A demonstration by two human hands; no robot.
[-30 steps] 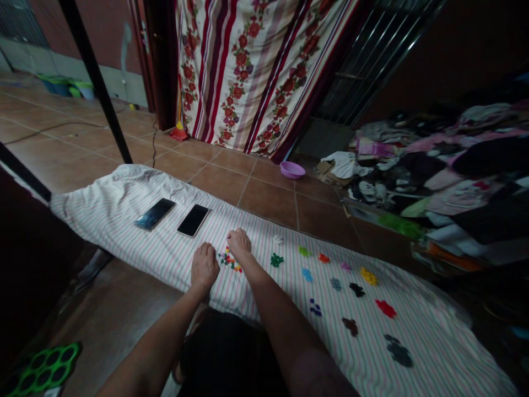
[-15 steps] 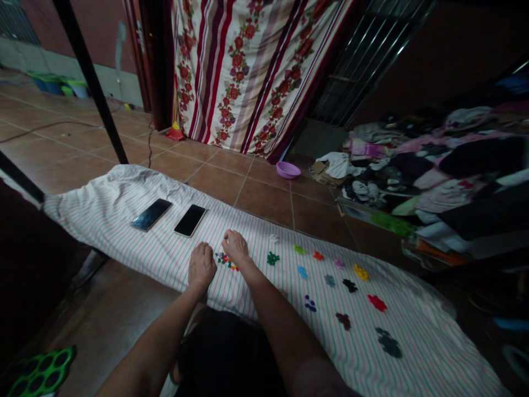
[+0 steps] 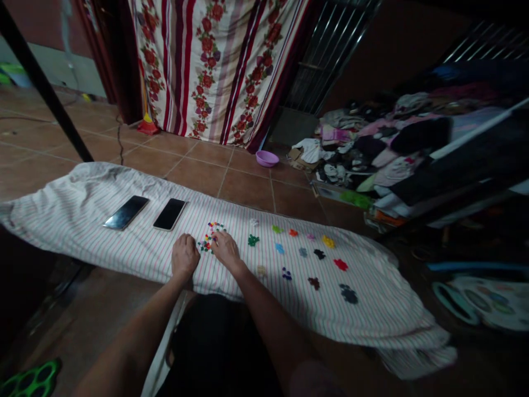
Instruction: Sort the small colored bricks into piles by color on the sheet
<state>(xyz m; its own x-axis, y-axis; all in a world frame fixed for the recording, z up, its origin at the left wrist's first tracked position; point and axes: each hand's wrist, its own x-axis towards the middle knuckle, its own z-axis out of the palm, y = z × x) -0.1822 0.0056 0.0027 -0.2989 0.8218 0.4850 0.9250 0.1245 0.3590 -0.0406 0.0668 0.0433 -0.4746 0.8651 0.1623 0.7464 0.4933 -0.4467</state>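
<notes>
My right hand (image 3: pixel 225 248) reaches over a mixed cluster of small coloured pieces (image 3: pixel 205 242). Its thumb and fingers are pinched together at the edge of these pieces; anything between them is too small to make out. More of the mixed pieces (image 3: pixel 216 225) form a loose curve just beyond the fingertips. To the left of the cluster, my left hand (image 3: pixel 185 255) lies palm down on the striped cloth (image 3: pixel 136 259), fingers loosely bent and slightly apart. Dark green pieces (image 3: pixel 253 240) and white pieces (image 3: pixel 253 222) are heaped to the right of my right hand.
Two phones (image 3: pixel 126 212) (image 3: pixel 169 214) lie on the left. Single-colour heaps spread rightward, among them yellow (image 3: pixel 328 241), red (image 3: pixel 340 264), brown (image 3: pixel 314 283) and dark grey (image 3: pixel 348 293). Beyond the cloth, a purple basin (image 3: pixel 267 159) and piled clothes (image 3: pixel 397 149) occupy the floor.
The view has swung right. My right hand has drawn back toward me over the cluster, uncovering the curve of pieces beyond it. My left hand stays beside the cluster.
</notes>
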